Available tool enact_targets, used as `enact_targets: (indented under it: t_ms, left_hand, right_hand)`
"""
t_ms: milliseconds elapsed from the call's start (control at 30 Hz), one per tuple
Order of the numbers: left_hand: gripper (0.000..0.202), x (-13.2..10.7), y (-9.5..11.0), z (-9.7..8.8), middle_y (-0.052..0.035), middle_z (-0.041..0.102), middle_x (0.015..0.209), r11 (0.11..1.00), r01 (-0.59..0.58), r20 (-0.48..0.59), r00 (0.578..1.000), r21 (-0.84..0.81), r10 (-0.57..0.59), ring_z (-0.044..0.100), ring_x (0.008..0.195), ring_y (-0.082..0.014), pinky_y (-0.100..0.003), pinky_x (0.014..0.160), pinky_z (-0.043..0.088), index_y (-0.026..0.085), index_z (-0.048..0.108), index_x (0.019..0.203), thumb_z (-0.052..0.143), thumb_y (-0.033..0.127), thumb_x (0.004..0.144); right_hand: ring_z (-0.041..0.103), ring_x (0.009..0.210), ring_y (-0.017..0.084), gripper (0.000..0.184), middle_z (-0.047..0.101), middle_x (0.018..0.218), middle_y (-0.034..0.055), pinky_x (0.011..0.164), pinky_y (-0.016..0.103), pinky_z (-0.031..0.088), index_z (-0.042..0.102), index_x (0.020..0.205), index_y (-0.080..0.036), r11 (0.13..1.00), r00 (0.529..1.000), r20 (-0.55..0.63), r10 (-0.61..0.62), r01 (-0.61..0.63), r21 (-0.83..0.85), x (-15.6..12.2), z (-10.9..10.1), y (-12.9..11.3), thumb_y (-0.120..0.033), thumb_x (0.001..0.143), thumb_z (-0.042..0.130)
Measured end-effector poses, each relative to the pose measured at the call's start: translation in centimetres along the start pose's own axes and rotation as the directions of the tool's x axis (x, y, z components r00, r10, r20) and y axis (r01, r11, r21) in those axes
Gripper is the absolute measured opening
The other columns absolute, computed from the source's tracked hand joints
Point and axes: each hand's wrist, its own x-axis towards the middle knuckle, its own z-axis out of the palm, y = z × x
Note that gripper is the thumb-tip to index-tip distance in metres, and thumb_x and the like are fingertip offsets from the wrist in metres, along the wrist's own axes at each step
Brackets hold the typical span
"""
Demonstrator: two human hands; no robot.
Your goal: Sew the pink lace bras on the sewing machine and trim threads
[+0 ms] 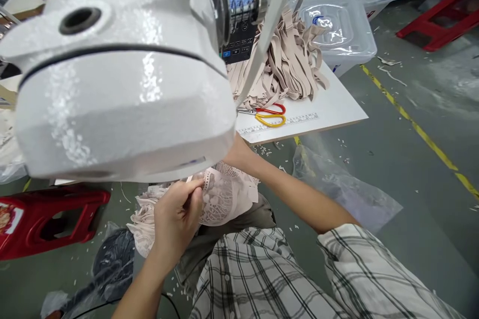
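Left hand (175,217) low in the middle of the view, fingers curled shut, pinching the edge of a pale pink lace piece (220,197) between thumb and fingertips. Lace spread just to the right of that hand and touching it, more of it bunched beneath the wrist, over the lap. Right hand hidden: forearm (292,194) running up from the checked sleeve (374,264) and vanishing behind the underside of the sewing machine head, so grip there impossible to tell. Top edge of the lace also slipping out of sight under that same machine.

Blocking most of the upper left: the glossy white sewing machine head (119,84), very close to the camera, covering the area above both hands. Behind it, a dark control panel (241,15) with a lit blue screen.

Further right, on the white worktop (337,104), a loose heap of beige straps (288,60), and just in front of it a pair of scissors (267,114) with red and yellow handles, lying beside a printed ruler strip along the worktop edge. Well apart from the hands, all of these.

Beyond the worktop, two clear plastic bins (344,25) with lids. On the floor: a red stool (45,219) at the left, crumpled clear plastic bag (337,189) under the forearm, a yellow line (419,129) crossing the grey concrete, scattered white scraps.
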Motion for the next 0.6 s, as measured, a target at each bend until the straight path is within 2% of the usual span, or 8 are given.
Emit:
enact_targets:
  t_ms: [133, 233, 400, 467, 533, 600]
  left_hand:
    - [0.022, -0.4, -0.6, 0.2, -0.0016, 0.073, 0.092, 0.999, 0.008, -0.023, 1.000, 0.054, -0.006, 0.065, 0.075, -0.0129, -0.022, 0.069, 0.047, 0.022, 0.069, 0.110, 0.055, 0.020, 0.094]
    - [0.026, -0.8, -1.2, 0.2, -0.0045, 0.073, 0.106, 0.993, 0.055, -0.043, 0.998, 0.107, -0.051, 0.068, 0.083, -0.0164, -0.024, 0.072, 0.049, 0.022, 0.065, 0.117, 0.055, 0.026, 0.094]
    - [0.027, -1.2, -2.0, 0.3, -0.0043, 0.071, 0.099, 0.977, 0.176, -0.058, 0.984, 0.120, -0.170, 0.067, 0.083, -0.0181, -0.027, 0.071, 0.051, 0.022, 0.061, 0.119, 0.054, 0.033, 0.095]
    - [0.028, -1.2, -1.9, 0.7, -0.0078, 0.069, 0.102, 0.972, 0.127, -0.139, 0.985, 0.198, -0.101, 0.066, 0.092, -0.0223, -0.033, 0.079, 0.051, 0.020, 0.061, 0.117, 0.055, 0.034, 0.094]
    - [0.031, -1.2, -1.4, 1.5, -0.0130, 0.066, 0.110, 0.952, -0.004, -0.207, 0.976, 0.305, 0.070, 0.062, 0.106, -0.0275, -0.040, 0.091, 0.048, 0.017, 0.060, 0.118, 0.058, 0.032, 0.092]
    - [0.040, -1.3, -0.5, 2.5, -0.0168, 0.063, 0.120, 0.919, -0.128, -0.179, 0.962, 0.373, 0.207, 0.057, 0.115, -0.0308, -0.045, 0.100, 0.042, 0.015, 0.058, 0.125, 0.062, 0.031, 0.089]
  right_hand:
    - [0.058, 0.090, 0.022, 0.008, 0.059, 0.094, 0.0055, 0.076, 0.035, 0.052, 0.058, 0.081, -0.020, 1.000, 1.000, -0.004, 0.013, -0.014, -0.009, 0.0, 0.0, 0.0, -0.018, 0.074, 0.061]
    - [0.058, 0.089, 0.021, 0.008, 0.059, 0.093, 0.0058, 0.075, 0.034, 0.050, 0.058, 0.081, -0.019, 1.000, 1.000, -0.010, -0.007, 0.007, -0.012, 0.0, 0.0, 0.2, -0.015, 0.073, 0.059]
    - [0.058, 0.088, 0.022, 0.006, 0.061, 0.095, 0.0061, 0.074, 0.034, 0.049, 0.057, 0.080, -0.020, 1.000, 1.000, -0.024, -0.006, 0.005, -0.026, -0.1, 0.1, 0.6, -0.018, 0.075, 0.059]
    - [0.059, 0.089, 0.022, 0.005, 0.061, 0.095, 0.0058, 0.075, 0.035, 0.050, 0.057, 0.080, -0.020, 1.000, 1.000, -0.028, -0.004, 0.003, -0.013, -0.4, 0.1, 0.7, -0.019, 0.075, 0.058]
    - [0.058, 0.090, 0.022, 0.005, 0.061, 0.096, 0.0059, 0.076, 0.035, 0.050, 0.057, 0.080, -0.020, 1.000, 1.000, -0.024, -0.008, 0.009, 0.013, -0.7, 0.1, 0.7, -0.018, 0.076, 0.057]
    - [0.058, 0.089, 0.021, 0.005, 0.061, 0.101, 0.0064, 0.076, 0.034, 0.050, 0.058, 0.082, -0.021, 0.999, 1.000, -0.019, -0.006, 0.007, 0.033, -1.0, 0.1, 0.5, -0.019, 0.077, 0.055]
